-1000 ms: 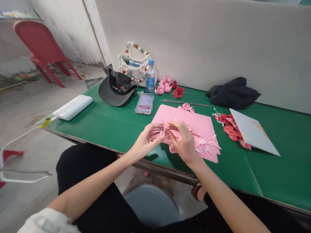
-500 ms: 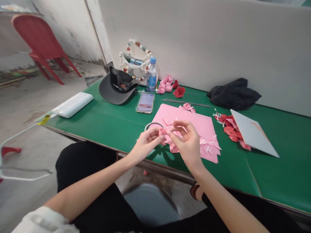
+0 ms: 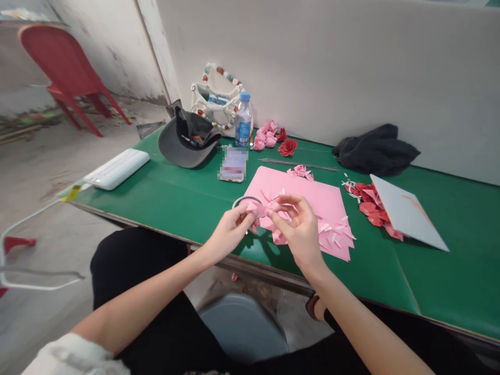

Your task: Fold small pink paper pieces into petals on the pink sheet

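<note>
My left hand (image 3: 230, 233) and my right hand (image 3: 299, 229) meet above the near edge of the green table (image 3: 164, 198). Both pinch a small folded pink paper piece (image 3: 261, 209) between their fingertips. Under them lies a pink paper sheet (image 3: 300, 195) strewn with cut pink scraps (image 3: 336, 232). A ring of tape (image 3: 242, 200) lies at the sheet's left corner, just beyond my left hand.
Farther back stand a grey cap (image 3: 187, 140), a water bottle (image 3: 242, 121), a beaded bag (image 3: 213, 99), a phone (image 3: 233, 165) and finished paper roses (image 3: 273, 139). Red petals (image 3: 365, 200), a white card (image 3: 406, 211) and dark cloth (image 3: 375, 148) lie right. A white case (image 3: 117, 169) sits left.
My hands lifted slightly off the pink sheet and drew closer to me, uncovering the tape ring. The pink piece has turned between my fingertips.
</note>
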{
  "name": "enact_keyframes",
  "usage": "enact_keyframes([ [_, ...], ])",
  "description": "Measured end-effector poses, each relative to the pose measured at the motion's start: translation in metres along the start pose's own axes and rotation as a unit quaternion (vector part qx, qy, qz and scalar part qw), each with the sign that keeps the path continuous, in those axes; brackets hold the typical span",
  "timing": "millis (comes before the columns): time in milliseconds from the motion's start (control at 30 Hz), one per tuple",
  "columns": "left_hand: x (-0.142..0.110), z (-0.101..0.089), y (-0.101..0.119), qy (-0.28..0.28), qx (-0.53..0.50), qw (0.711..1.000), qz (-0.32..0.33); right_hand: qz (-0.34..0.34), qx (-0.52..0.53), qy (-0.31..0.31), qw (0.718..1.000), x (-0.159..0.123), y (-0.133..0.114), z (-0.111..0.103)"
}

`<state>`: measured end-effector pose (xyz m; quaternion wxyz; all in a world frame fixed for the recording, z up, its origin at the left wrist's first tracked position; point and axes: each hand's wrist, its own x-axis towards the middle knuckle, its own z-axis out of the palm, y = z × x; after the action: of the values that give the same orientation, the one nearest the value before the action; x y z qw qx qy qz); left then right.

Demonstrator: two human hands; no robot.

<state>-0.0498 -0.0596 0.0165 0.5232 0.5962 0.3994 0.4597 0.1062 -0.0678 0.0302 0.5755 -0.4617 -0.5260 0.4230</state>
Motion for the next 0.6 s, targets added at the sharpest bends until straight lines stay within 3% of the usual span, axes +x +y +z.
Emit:
enact_keyframes([
  [167, 0.001, 0.002, 0.002, -0.014, -0.027, 0.999, -0.033, 0.046, 0.016, -0.028, 0.998, 0.003, 0.004, -0.004],
  [400, 0.005, -0.002, -0.004, 0.005, 0.001, 0.998, -0.061, -0.001, -0.002, -0.023, 1.0, 0.013, -0.005, -0.016],
  [600, 0.005, -0.002, -0.006, -0.012, 0.015, 0.999, -0.051, 0.119, 0.048, -0.131, 0.983, 0.016, -0.012, -0.025],
])
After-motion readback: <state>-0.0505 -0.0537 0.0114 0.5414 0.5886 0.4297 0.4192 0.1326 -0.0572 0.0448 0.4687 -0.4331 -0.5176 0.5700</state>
